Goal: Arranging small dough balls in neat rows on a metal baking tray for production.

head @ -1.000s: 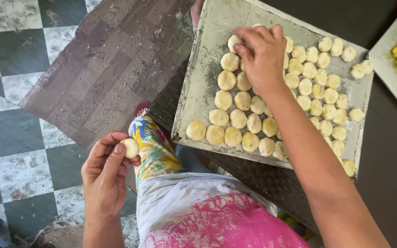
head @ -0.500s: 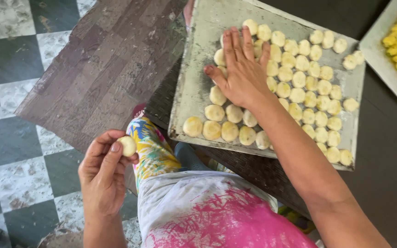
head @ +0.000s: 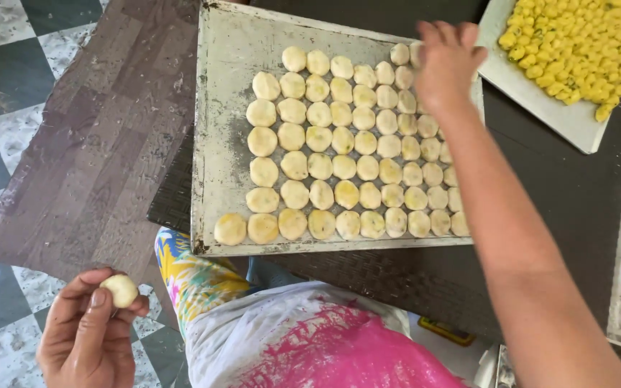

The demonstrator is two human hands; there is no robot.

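One head-worn camera looks steeply down — close over the baking tray, checkered floor at left, lap below; no second view.

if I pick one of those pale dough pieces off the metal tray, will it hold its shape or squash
Probably soft: the dough pieces look flattened and uneven, so a pinch would likely dent one. Likely light; the left hand holds a dough ball with fingertips alone. On the tray they sit flat, unlikely to roll.

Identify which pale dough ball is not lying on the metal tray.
The dough ball pinched in the left hand, low over the floor. All the others sit in rows on the tray.
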